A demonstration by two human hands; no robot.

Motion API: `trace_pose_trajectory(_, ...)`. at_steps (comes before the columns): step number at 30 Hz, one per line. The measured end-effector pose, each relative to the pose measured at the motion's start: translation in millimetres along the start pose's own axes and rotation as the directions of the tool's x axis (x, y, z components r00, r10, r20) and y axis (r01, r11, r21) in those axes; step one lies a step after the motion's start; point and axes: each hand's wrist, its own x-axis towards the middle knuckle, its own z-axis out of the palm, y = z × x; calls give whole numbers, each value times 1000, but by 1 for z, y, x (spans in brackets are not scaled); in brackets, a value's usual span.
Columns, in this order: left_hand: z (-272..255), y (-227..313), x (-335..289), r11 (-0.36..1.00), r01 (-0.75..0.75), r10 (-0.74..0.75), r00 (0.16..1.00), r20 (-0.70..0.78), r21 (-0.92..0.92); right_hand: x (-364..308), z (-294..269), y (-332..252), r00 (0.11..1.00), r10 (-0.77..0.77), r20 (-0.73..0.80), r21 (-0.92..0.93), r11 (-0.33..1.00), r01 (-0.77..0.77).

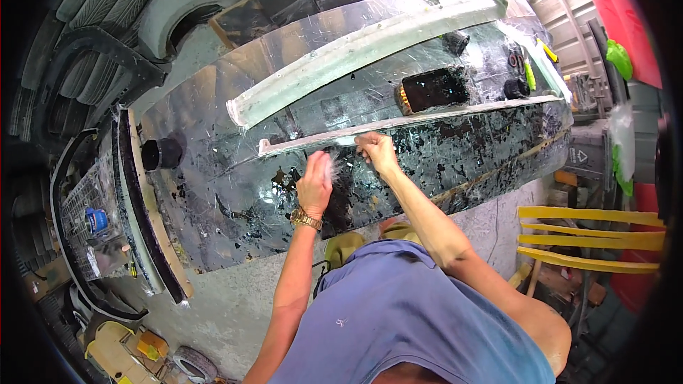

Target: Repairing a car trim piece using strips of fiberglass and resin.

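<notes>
A long, narrow pale strip [441, 111] with a raised edge lies across the dark, resin-spattered worktable [228, 185]. My left hand [313, 186], with a gold-coloured watch on its wrist, is closed on a tuft of whitish fibres [330, 169] that looks like fibreglass mat. It hangs above the table, on the near side of the strip's left part. Fingers pinched together, my right hand [379, 153] is at the strip's near edge, beside a small white patch [346, 141]. Whatever lies between its fingertips is too small to make out.
Beyond the strip lies a wider pale curved panel [356, 57]. A black rectangular tray [434, 90], black cups [516, 88] and scissors [516, 58] sit on the right. Another black cup [160, 153] and long curved parts [146, 199] are left. Yellow bars [590, 238] jut at right.
</notes>
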Motion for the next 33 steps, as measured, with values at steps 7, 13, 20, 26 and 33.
trace_pose_trajectory(7, 21, 0, 15, 942, -265, 169, 906, 389, 207, 5, 10, -6, 994, 41, -103, -12, 999, -43)
trace_pose_trajectory(13, 38, -5, 21, 933, -281, 164, 887, 431, 224, -4, 9, -4, 993, 8, -119, 80, 997, 2)
trace_pose_trajectory(20, 54, 17, 15, 943, -157, 20, 907, 421, 294, -55, -8, -23, 897, -434, 83, -575, 714, 398)
trace_pose_trajectory(26, 54, 22, 16, 959, -98, -12, 923, 384, 265, -22, -11, -24, 895, -332, 298, -817, 397, 419)
trace_pose_trajectory(33, 52, 12, 21, 945, -66, -86, 896, 436, 321, -23, -7, -17, 897, -283, 340, -850, 316, 422)
